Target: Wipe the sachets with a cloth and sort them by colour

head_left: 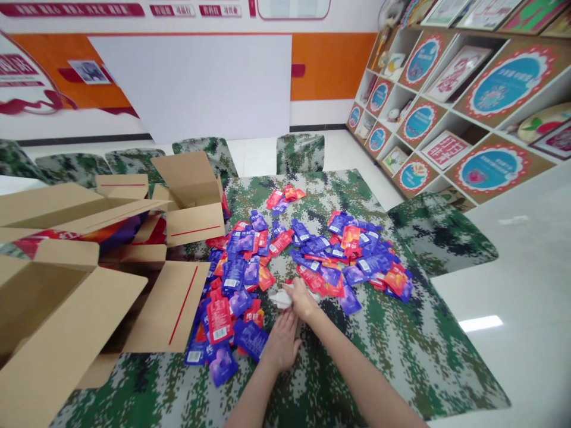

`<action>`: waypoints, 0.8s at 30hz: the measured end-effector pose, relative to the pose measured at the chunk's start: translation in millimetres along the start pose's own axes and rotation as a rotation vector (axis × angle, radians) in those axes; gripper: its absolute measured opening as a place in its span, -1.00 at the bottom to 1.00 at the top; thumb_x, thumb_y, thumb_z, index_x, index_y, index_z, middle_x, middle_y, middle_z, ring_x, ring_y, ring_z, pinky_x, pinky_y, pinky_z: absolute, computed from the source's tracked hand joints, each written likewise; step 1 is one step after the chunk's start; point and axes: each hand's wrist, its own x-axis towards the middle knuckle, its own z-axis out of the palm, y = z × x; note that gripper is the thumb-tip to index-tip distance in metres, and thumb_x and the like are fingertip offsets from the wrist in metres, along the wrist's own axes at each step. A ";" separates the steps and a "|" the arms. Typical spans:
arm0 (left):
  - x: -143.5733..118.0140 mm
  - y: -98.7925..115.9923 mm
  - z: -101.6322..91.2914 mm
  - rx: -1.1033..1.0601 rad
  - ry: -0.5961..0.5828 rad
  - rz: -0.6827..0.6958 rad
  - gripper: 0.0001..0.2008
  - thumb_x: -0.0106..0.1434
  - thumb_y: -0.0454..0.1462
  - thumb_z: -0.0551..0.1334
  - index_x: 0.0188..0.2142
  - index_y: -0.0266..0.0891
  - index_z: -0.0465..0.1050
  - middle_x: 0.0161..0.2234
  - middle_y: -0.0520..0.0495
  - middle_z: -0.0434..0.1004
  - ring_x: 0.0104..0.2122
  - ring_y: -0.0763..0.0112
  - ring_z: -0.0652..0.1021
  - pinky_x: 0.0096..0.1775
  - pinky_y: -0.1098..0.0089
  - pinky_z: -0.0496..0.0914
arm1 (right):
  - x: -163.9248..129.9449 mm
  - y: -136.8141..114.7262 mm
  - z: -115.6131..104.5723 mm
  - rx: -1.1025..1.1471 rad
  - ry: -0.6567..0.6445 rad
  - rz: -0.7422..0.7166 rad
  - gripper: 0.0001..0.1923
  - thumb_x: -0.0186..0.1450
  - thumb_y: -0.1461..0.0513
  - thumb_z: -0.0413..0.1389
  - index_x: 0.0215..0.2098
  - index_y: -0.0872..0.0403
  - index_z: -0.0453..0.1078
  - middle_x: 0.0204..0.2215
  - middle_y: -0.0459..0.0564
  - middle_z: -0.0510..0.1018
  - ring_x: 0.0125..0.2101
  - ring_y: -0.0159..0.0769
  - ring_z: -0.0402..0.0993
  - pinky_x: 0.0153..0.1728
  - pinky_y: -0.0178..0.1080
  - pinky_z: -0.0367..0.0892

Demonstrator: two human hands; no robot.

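My right hand (304, 301) is closed on a crumpled white cloth (282, 299), perhaps a tissue, at the near edge of the pouches. Just below it my left hand (281, 343) lies flat, fingers stretched out, on the camouflage tablecloth (321, 368), close to the cloth. To the left spreads a pile of purple and red spouted pouches (234, 272). Beyond my right hand a second heap of such pouches (366, 261) reaches to the right. A few red and purple pouches (285, 195) lie apart farther back.
Open cardboard boxes (169, 309) with raised flaps crowd the table's left side. Camouflage-covered chairs (301, 153) stand at the far side, and another chair (439, 232) at the right. A shelf unit (446, 107) lines the right wall. A white board (200, 83) leans behind.
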 end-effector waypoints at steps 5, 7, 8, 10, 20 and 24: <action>-0.1 2.1 -3.6 0.027 0.046 0.023 -0.28 0.24 -0.12 0.03 0.28 -0.28 -0.28 0.30 -0.10 -0.33 0.26 0.18 -0.20 0.21 0.15 -0.14 | 12.2 3.5 -3.4 -0.023 0.027 0.020 -0.61 0.23 0.35 -0.04 0.02 0.06 0.30 -0.15 0.08 0.23 -0.11 -0.19 0.12 -0.08 -0.23 0.12; 0.1 3.0 -3.4 0.026 0.053 0.022 -0.25 0.21 -0.14 0.05 0.28 -0.27 -0.31 0.30 -0.09 -0.35 0.26 0.19 -0.20 0.21 0.14 -0.14 | 17.6 7.0 -6.4 -0.044 0.032 0.011 -0.54 0.19 0.39 -0.04 0.05 0.07 0.28 -0.13 0.09 0.22 -0.08 -0.17 0.10 -0.06 -0.20 0.10; 0.3 3.2 -2.6 0.025 0.054 0.024 -0.24 0.19 -0.16 0.06 0.28 -0.28 -0.32 0.30 -0.09 -0.35 0.26 0.19 -0.20 0.21 0.14 -0.15 | 20.3 8.7 -8.2 -0.051 0.032 0.011 -0.52 0.17 0.41 -0.04 0.06 0.08 0.28 -0.12 0.10 0.22 -0.08 -0.16 0.09 -0.05 -0.19 0.09; 0.8 3.1 -0.3 0.026 0.053 0.024 -0.22 0.17 -0.19 0.07 0.28 -0.28 -0.32 0.30 -0.09 -0.36 0.26 0.20 -0.21 0.21 0.15 -0.16 | 24.9 10.5 -11.8 -0.056 0.035 0.018 -0.53 0.17 0.43 -0.06 0.04 0.09 0.30 -0.14 0.11 0.23 -0.08 -0.16 0.10 -0.05 -0.17 0.09; 5.3 9.9 -20.3 -0.069 0.008 -0.047 -0.24 0.05 -0.27 0.13 0.24 -0.22 -0.11 0.27 -0.12 -0.14 0.24 0.17 -0.05 0.18 0.18 -0.06 | -32.7 20.1 -25.5 0.121 0.215 0.017 -0.46 0.20 0.41 -0.14 0.14 0.04 0.23 -0.28 0.05 0.27 -0.23 -0.21 0.21 -0.17 -0.16 0.21; 18.4 11.7 -40.0 -0.103 0.186 -0.260 -0.46 0.08 -0.30 0.12 0.09 -0.17 0.11 0.14 -0.13 0.11 0.12 0.20 0.17 0.08 0.23 0.10 | -78.9 43.8 -16.5 0.156 0.263 0.043 -0.43 0.15 0.43 -0.15 0.10 0.05 0.28 -0.33 0.05 0.30 -0.27 -0.20 0.24 -0.19 -0.13 0.25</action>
